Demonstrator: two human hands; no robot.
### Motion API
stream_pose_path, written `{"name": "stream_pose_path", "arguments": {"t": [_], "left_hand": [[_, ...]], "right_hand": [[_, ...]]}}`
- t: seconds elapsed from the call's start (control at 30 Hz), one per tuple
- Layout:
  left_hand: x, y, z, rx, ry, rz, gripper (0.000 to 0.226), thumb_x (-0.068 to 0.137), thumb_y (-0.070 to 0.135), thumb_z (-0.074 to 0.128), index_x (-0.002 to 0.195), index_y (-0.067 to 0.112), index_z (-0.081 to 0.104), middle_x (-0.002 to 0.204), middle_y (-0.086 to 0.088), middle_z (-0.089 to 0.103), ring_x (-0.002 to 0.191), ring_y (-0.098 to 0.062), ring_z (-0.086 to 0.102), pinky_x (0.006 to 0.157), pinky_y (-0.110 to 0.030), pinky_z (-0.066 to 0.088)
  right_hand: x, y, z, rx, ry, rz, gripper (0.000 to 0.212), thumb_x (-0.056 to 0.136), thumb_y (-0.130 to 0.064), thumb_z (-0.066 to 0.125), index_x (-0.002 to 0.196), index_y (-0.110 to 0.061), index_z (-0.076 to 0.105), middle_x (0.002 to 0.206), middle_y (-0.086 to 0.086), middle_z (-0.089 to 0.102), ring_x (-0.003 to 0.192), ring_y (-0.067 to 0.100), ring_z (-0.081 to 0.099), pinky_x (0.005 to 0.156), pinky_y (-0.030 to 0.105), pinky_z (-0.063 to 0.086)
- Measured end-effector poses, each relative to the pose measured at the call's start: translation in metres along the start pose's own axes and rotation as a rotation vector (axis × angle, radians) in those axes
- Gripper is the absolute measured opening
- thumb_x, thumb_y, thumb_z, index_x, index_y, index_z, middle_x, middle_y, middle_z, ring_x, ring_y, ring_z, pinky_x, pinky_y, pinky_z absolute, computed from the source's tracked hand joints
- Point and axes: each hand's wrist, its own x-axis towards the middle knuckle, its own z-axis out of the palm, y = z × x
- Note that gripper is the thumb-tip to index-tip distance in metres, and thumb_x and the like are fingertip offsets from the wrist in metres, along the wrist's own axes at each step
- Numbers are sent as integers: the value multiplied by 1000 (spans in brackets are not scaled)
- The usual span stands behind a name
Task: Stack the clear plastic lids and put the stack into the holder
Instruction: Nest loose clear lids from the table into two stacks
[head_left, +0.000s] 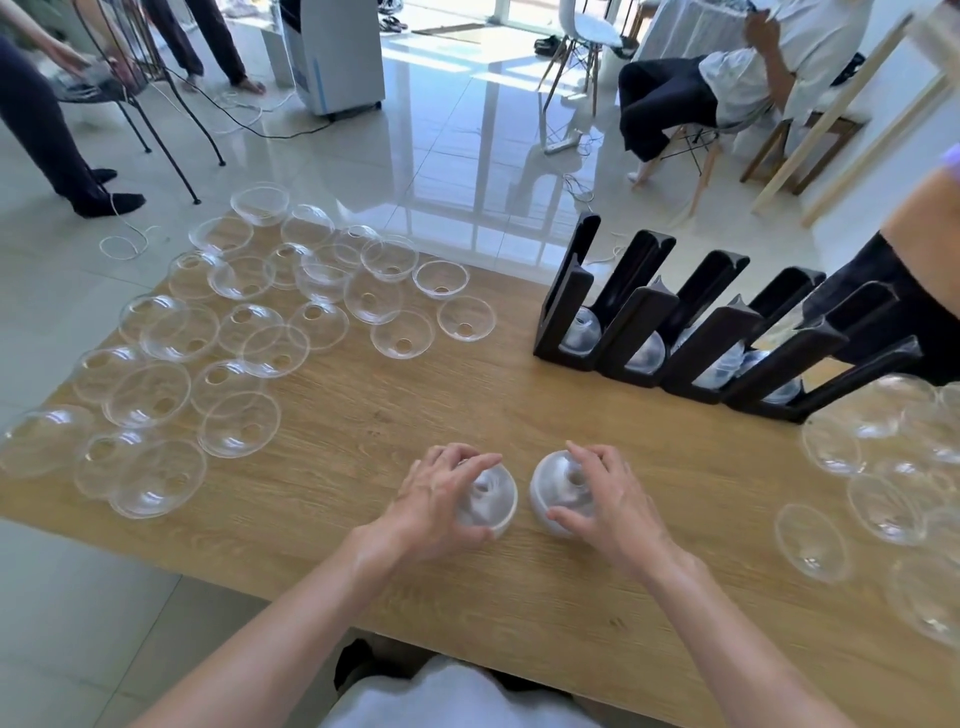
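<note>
Two short stacks of clear domed lids lie on their sides at the near middle of the wooden table (519, 597), their rims facing each other with a narrow gap between. My left hand (441, 499) curls around the left stack (493, 499), fingers arched over the top and thumb tucked underneath. My right hand (602, 499) grips the right stack (550, 493) the same way, fingertips over the dome and thumb low at the front (how many lids sit in each stack I cannot tell). Both forearms come in from the near edge and angle toward each other, wrists raised a little off the tabletop.

Farther out, loose lids (234, 338) are spread across the left half of the table, some dome up, some rim up, many overlapping. More loose lids (883, 467) crowd the right edge. The black holder (691, 332) stands at the far right, its slanted channels rising away from me, with lids resting at the bottoms of several channels. Beyond the table, people sit and stand on the tiled floor (467, 156).
</note>
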Motion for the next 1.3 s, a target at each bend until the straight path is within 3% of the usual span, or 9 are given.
{"name": "stream_pose_path", "arguments": {"t": [0.13, 0.23, 0.37, 0.5, 0.67, 0.8, 0.9, 1.07, 1.3], "left_hand": [[-2, -1, -1, -25, 4, -4, 104, 72, 58, 79, 157, 44, 22, 148, 15, 36, 136, -9, 29, 112, -33, 30], [-6, 2, -8, -81, 7, -22, 107, 69, 71, 74, 158, 43, 20, 153, 18, 31, 141, -7, 25, 118, -39, 26], [-10, 6, -19, -232, 33, -154, 85, 80, 88, 48, 152, 45, 30, 151, 22, 34, 142, -2, 28, 121, -51, 26], [-11, 4, -32, -307, 179, -278, 65, 94, 77, 28, 136, 35, 53, 132, 21, 50, 127, -3, 43, 114, -50, 34], [-25, -17, -47, -189, 324, -352, 10, 99, 36, 60, 98, 26, 62, 98, 13, 62, 98, -10, 58, 96, -47, 49], [-26, -42, -64, -136, 305, -366, 12, 92, 33, 72, 85, 27, 65, 89, 14, 65, 91, -9, 62, 93, -45, 51], [-13, -61, -79, -68, 241, -348, 20, 96, 36, 67, 95, 19, 76, 98, 8, 69, 98, -14, 62, 100, -46, 45], [21, -88, -102, 46, 207, -249, 23, 97, 39, 65, 104, 22, 78, 112, 5, 64, 111, -17, 58, 102, -41, 39], [78, -107, -131, 419, -21, -91, 36, 102, 48, 49, 130, 33, 67, 156, 1, 33, 144, -21, 28, 116, -41, 25]], "right_hand": [[1, 4, -4, -6, -22, -28, 95, 84, -63, 71, 160, -32, 23, 149, -8, 35, 134, 11, 41, 111, 36, 44], [5, 3, -11, -3, -16, -53, 84, 90, -68, 59, 158, -30, 29, 155, -6, 31, 141, 12, 36, 114, 39, 42], [19, -3, -23, 2, -41, -129, 65, 97, -63, 50, 151, -29, 41, 152, -10, 35, 139, 8, 37, 114, 34, 39], [48, -17, -29, -40, -55, -254, 41, 104, -42, 51, 141, -24, 54, 138, -9, 49, 128, 10, 46, 107, 35, 44], [87, -50, -21, -53, -109, -344, 34, 104, -38, 52, 135, -23, 58, 133, -5, 54, 123, 12, 49, 106, 38, 44], [118, -77, -13, -65, -124, -311, 35, 103, -42, 53, 133, -25, 59, 132, -3, 53, 125, 15, 48, 105, 38, 42], [136, -94, -13, -83, -105, -257, 38, 103, -42, 56, 134, -22, 60, 132, -2, 51, 124, 17, 48, 104, 38, 43], [166, -115, -16, -232, -100, -162, 43, 101, -36, 58, 140, -18, 58, 139, 3, 48, 128, 24, 45, 109, 45, 40], [199, -133, -2, -337, -120, -74, 46, 96, -19, 56, 142, -20, 56, 162, -3, 22, 137, 30, 38, 109, 48, 40]]}}
